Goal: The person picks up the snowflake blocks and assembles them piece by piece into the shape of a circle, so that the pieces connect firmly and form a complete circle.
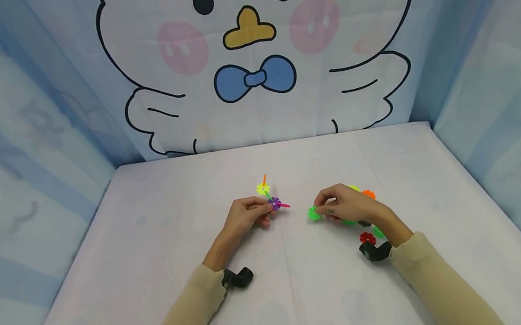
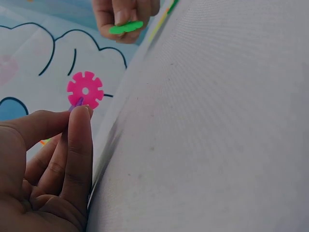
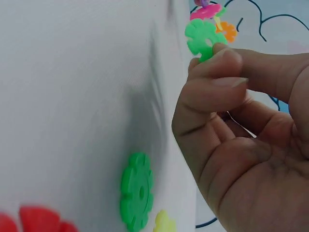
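My left hand (image 1: pixel 246 217) pinches a purple notched plastic disc (image 1: pixel 275 203) between thumb and fingertips. Slotted onto it is a pink disc (image 2: pixel 76 86), and a chain of a green disc (image 1: pixel 268 195), a yellow disc (image 1: pixel 263 189) and an orange disc (image 1: pixel 264 179) reaches away from the hand. Across a small gap, my right hand (image 1: pixel 348 205) holds a single light-green disc (image 3: pixel 198 35) by its edge, thumb against fingers. In the head view that green disc (image 1: pixel 313 214) sits a little to the right of the joined pieces, apart from them.
Loose discs lie on the white-covered table (image 1: pixel 160 302) beneath and beside the right hand: a red disc (image 1: pixel 368 237), an orange disc (image 1: pixel 368 194), a dark disc (image 1: pixel 365 223), a green disc (image 3: pixel 131 193) and a yellow disc (image 3: pixel 164 223). Printed curtains enclose the table's back and sides.
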